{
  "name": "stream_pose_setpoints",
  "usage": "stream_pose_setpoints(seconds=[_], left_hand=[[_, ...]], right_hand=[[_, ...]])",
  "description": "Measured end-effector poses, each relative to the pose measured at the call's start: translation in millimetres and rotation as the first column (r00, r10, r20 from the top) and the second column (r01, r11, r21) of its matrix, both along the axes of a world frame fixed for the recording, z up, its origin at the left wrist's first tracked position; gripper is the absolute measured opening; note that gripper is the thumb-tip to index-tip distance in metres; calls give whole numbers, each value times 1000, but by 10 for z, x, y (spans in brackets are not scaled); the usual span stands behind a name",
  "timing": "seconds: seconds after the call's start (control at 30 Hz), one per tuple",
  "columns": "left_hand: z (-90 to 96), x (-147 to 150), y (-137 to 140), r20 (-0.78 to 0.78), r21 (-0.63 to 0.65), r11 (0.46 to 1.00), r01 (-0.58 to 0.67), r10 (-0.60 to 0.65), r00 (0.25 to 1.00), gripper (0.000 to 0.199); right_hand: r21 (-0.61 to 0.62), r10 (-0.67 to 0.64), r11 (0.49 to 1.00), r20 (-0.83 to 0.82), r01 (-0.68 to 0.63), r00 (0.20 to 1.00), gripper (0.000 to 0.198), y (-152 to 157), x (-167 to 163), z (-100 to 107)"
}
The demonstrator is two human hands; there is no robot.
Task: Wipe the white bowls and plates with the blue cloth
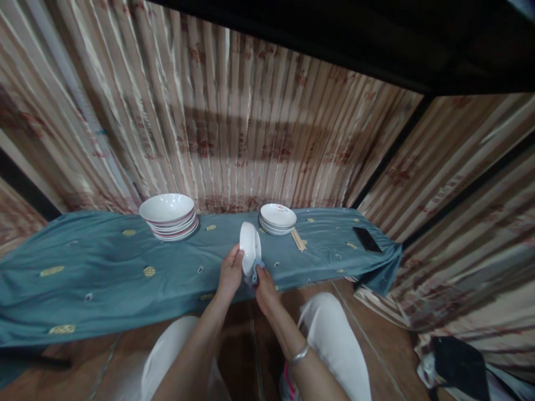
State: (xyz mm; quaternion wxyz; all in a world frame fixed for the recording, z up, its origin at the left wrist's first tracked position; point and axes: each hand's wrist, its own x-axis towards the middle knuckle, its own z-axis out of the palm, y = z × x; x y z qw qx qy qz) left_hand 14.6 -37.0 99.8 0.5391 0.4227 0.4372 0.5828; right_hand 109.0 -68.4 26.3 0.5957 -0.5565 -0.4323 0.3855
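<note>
A white bowl [248, 248] is tilted on its side above the front edge of the cloth-covered table. My left hand [231, 268] grips its left rim, fingers closed. In my right hand [266, 285] is a bluish-grey cloth [257, 270], pinched against the bowl's lower right edge. Behind and to the right of the bowl stands a stack of white plates [277, 217], the top one with a floral print. Several wooden chopsticks [298, 239] lie beside that stack.
A taller stack of white bowls and plates [168, 214] stands on the table's left part. A black phone [366, 239] lies at the right on the blue-green tablecloth [104, 278]. Curtains [234, 128] hang behind the table; a dark bag [460, 365] rests at lower right.
</note>
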Motion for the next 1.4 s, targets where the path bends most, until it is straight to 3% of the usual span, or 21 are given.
stream_pose_setpoints(seconds=[0.03, 0.13, 0.23, 0.3, 0.37, 0.6, 0.77, 0.9, 1.0, 1.13, 1.23, 1.4], left_hand=[[-4, 18, -26, -76, 39, 999, -12, 15, 997, 26], [-16, 86, -106, -340, 174, 984, 45, 17, 940, 24], [-40, 144, -165, -575, 231, 950, 210, -41, 817, 34], [-49, 169, -191, -673, 244, 924, 294, -56, 737, 37], [-43, 191, -216, -729, 252, 900, 356, -65, 682, 39], [-38, 280, -314, -850, 181, 833, 523, -135, 510, 43], [-121, 305, -355, -915, 128, 808, 575, -128, 383, 42], [-211, 311, -378, -948, 135, 763, 632, -85, 306, 37], [-302, 322, -388, -965, 135, 752, 645, -47, 257, 41], [-404, 339, -385, -971, 147, 735, 662, -19, 237, 38], [-466, 351, -367, -970, 177, 723, 668, 13, 243, 36], [-577, 333, -307, -961, 236, 712, 662, 71, 267, 35]], right_hand=[[-98, -41, 995, -230, 19, 972, 47, -19, -26, 71], [-264, -147, 962, -702, -63, 697, 28, -78, -84, 336], [-238, -123, 951, -876, -196, 466, 33, -134, -85, 567], [-215, -105, 945, -912, -245, 397, 38, -165, -58, 651], [-210, -98, 940, -921, -268, 376, 39, -192, -22, 680], [-199, -87, 953, -901, -228, 425, 32, -287, 134, 608], [-214, -91, 961, -838, -172, 538, 19, -316, 348, 493], [-257, -169, 965, -757, -49, 631, 21, -295, 540, 365], [-256, -191, 966, -584, 45, 789, 36, -258, 678, 259], [-200, -161, 971, -139, 132, 977, 48, -189, 859, 137], [-199, -147, 966, 95, 163, 985, 43, -145, 969, 86], [-190, -160, 962, 182, 194, 970, 35, -101, 1037, 71]])
